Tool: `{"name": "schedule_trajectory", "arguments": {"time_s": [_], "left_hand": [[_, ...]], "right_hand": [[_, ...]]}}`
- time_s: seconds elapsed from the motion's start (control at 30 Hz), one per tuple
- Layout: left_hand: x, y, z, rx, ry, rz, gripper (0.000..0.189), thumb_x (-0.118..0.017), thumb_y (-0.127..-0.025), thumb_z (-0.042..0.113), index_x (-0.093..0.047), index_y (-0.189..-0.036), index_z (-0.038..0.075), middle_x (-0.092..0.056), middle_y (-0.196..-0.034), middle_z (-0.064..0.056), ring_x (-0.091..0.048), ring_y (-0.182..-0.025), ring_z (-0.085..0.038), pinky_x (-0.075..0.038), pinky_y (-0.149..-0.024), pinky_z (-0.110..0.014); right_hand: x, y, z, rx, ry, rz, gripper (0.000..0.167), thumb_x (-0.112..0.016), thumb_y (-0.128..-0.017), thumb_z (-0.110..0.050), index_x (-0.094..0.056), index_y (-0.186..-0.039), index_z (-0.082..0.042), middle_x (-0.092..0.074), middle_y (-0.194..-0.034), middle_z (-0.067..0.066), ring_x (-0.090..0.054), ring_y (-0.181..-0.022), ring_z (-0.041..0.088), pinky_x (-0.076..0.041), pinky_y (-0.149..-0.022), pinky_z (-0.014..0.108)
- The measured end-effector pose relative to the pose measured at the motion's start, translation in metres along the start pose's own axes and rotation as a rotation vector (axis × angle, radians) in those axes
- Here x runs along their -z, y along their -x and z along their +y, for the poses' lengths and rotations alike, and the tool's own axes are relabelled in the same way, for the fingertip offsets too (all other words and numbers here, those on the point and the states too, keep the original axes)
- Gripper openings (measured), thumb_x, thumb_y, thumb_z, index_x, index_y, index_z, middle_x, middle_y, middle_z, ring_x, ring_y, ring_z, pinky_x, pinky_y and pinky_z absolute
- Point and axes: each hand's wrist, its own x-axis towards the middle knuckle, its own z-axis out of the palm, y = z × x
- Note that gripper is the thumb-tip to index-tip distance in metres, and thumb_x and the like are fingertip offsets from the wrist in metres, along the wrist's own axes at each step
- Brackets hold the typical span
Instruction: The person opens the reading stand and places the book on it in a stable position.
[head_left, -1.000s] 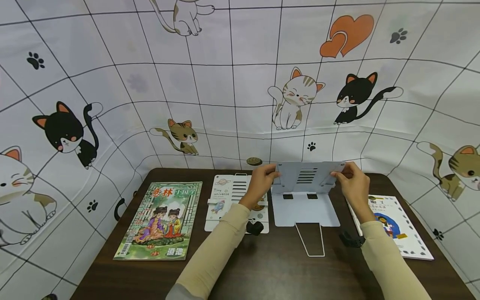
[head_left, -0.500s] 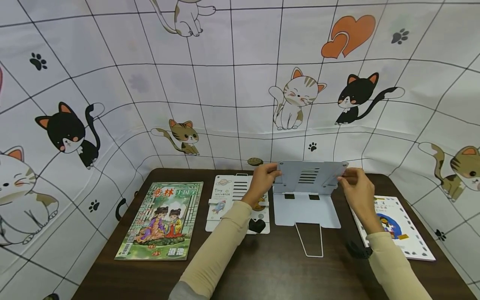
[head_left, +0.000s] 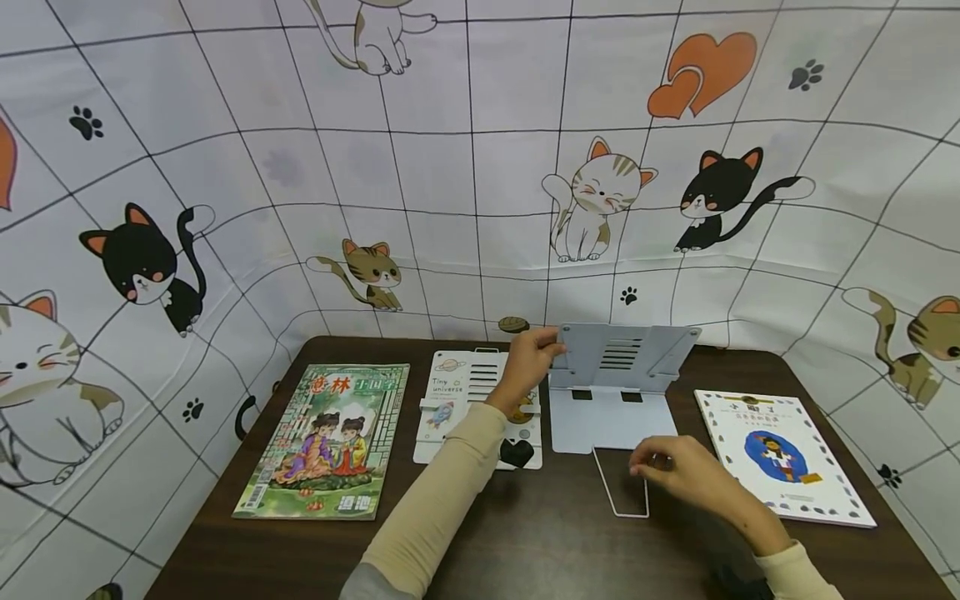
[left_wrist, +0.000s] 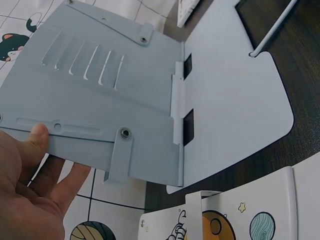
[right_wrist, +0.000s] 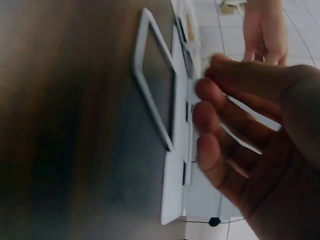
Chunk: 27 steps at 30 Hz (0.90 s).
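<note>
An unfolded pale grey metal book stand lies on the dark table, its slotted back panel (head_left: 583, 360) tilted up from the flat base plate (head_left: 607, 429). My left hand (head_left: 527, 367) pinches the panel's left edge, thumb on the near face, as the left wrist view shows with the hand (left_wrist: 30, 185) at the panel's corner. A white wire leg (head_left: 630, 516) extends from the base's front edge. My right hand (head_left: 686, 475) hovers by this leg's right side. In the right wrist view the right hand (right_wrist: 240, 140) has loosely bent fingers with nothing between them.
A second, white book stand (head_left: 442, 425) printed "Tiny universe" lies left of the grey one. Farther left is a green-covered magazine (head_left: 322, 450). At the right lies a white book (head_left: 817, 467). Behind the table (head_left: 525, 550) hangs a cat-print cloth (head_left: 480, 167).
My right hand has let go of the panel's right edge and come down toward me, beside the wire leg. My left hand keeps its pinch, and the panel stays tilted up.
</note>
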Motion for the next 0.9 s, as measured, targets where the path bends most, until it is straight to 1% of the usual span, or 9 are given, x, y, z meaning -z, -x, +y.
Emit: {"name": "schedule_trajectory", "arguments": {"time_s": [0.1,0.17,0.3,0.4,0.57,0.63,0.7,0.8,0.9], "left_hand": [[-0.001,0.000,0.001,0.005,0.005,-0.003,0.009,-0.070,-0.103,0.009,-0.076,-0.103,0.003,-0.077,-0.097,-0.016,-0.045,-0.067,-0.009,-0.038,-0.064,-0.023],[-0.002,0.000,0.001,0.010,0.006,-0.006,0.008,-0.070,-0.103,0.009,-0.075,-0.102,0.002,-0.074,-0.091,-0.010,-0.044,-0.066,-0.008,-0.038,-0.063,-0.022],[-0.002,0.000,0.000,0.011,0.006,-0.006,0.014,-0.069,-0.104,0.010,-0.068,-0.093,0.000,-0.055,-0.075,-0.003,-0.039,-0.062,-0.009,-0.034,-0.061,-0.023],[-0.002,0.000,0.002,0.007,0.006,0.000,0.017,-0.070,-0.103,0.010,-0.066,-0.091,-0.001,-0.056,-0.075,-0.008,-0.039,-0.063,-0.009,-0.034,-0.060,-0.023],[-0.001,0.001,0.005,0.013,0.005,0.002,0.011,-0.070,-0.102,0.009,-0.072,-0.098,-0.001,-0.075,-0.099,-0.018,-0.054,-0.074,-0.016,-0.038,-0.065,-0.023],[-0.001,0.001,0.005,0.035,0.006,0.006,0.011,-0.071,-0.102,0.009,-0.076,-0.108,0.001,-0.078,-0.110,-0.016,-0.064,-0.087,-0.018,-0.045,-0.070,-0.023],[-0.001,0.002,0.005,0.060,0.014,0.005,0.019,-0.070,-0.103,0.010,-0.077,-0.119,0.003,-0.078,-0.117,-0.015,-0.070,-0.100,-0.023,-0.052,-0.078,-0.026],[-0.001,0.002,0.005,0.088,0.025,0.004,0.030,-0.070,-0.103,0.011,-0.074,-0.132,0.005,-0.077,-0.126,-0.014,-0.072,-0.115,-0.027,-0.058,-0.090,-0.035],[-0.001,0.002,0.003,0.086,0.028,0.008,0.030,-0.070,-0.103,0.012,-0.074,-0.133,0.006,-0.077,-0.126,-0.013,-0.072,-0.113,-0.022,-0.059,-0.091,-0.034]], "right_hand": [[-0.009,0.012,-0.003,0.027,-0.016,-0.128,0.009,-0.085,-0.092,-0.022,-0.077,-0.090,-0.025,-0.071,-0.086,-0.018,-0.056,-0.075,-0.009,-0.049,-0.063,0.023],[-0.014,0.019,-0.005,0.038,-0.015,-0.188,0.011,-0.087,-0.090,-0.023,-0.076,-0.089,-0.025,-0.070,-0.087,-0.018,-0.055,-0.075,-0.008,-0.048,-0.063,0.023],[-0.021,0.025,-0.007,0.028,0.037,-0.212,0.017,-0.089,-0.086,-0.020,-0.074,-0.087,-0.027,-0.067,-0.086,-0.019,-0.052,-0.074,-0.008,-0.046,-0.061,0.022],[-0.023,0.026,-0.009,0.013,0.062,-0.203,0.021,-0.088,-0.085,-0.013,-0.072,-0.086,-0.026,-0.066,-0.084,-0.021,-0.050,-0.071,-0.009,-0.045,-0.060,0.022],[-0.026,0.024,-0.011,0.018,0.055,-0.200,0.025,-0.085,-0.082,-0.007,-0.069,-0.085,-0.026,-0.061,-0.081,-0.021,-0.048,-0.069,-0.009,-0.043,-0.059,0.021],[-0.028,0.024,-0.010,0.010,0.054,-0.202,0.027,-0.085,-0.080,-0.007,-0.067,-0.084,-0.027,-0.059,-0.079,-0.022,-0.047,-0.069,-0.009,-0.042,-0.059,0.020],[-0.029,0.024,-0.009,-0.002,0.054,-0.207,0.028,-0.084,-0.079,-0.008,-0.065,-0.084,-0.028,-0.056,-0.078,-0.022,-0.046,-0.069,-0.009,-0.041,-0.059,0.020],[-0.030,0.023,-0.007,-0.012,0.072,-0.211,0.029,-0.084,-0.077,-0.010,-0.063,-0.083,-0.029,-0.055,-0.077,-0.022,-0.046,-0.069,-0.008,-0.041,-0.059,0.020],[-0.030,0.021,-0.008,-0.008,0.098,-0.215,0.029,-0.083,-0.076,-0.012,-0.062,-0.082,-0.030,-0.053,-0.076,-0.022,-0.046,-0.068,-0.008,-0.040,-0.059,0.021]]}}
